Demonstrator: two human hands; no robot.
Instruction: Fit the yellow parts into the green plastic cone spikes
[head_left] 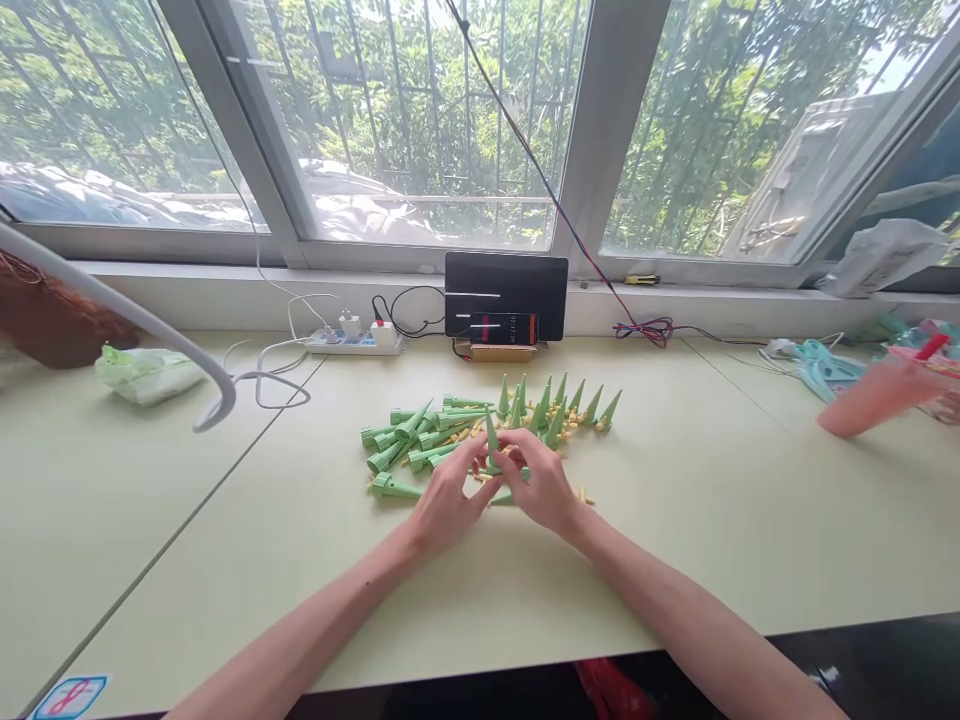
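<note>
My left hand and my right hand meet over the pile, fingers closed around the base of one green plastic cone. Its tip points up, and its lower end is partly hidden by my fingers. To the left lie several loose green cones on their sides, with ribbed collars. Behind and right of my hands, several green cones stand tip up in rows. Small yellowish pegs are scattered among them.
The pale table runs below the window. At the back stand a black screen with a phone before it, and a power strip. A white curved arm and plastic bag are left, a pink drink cup right.
</note>
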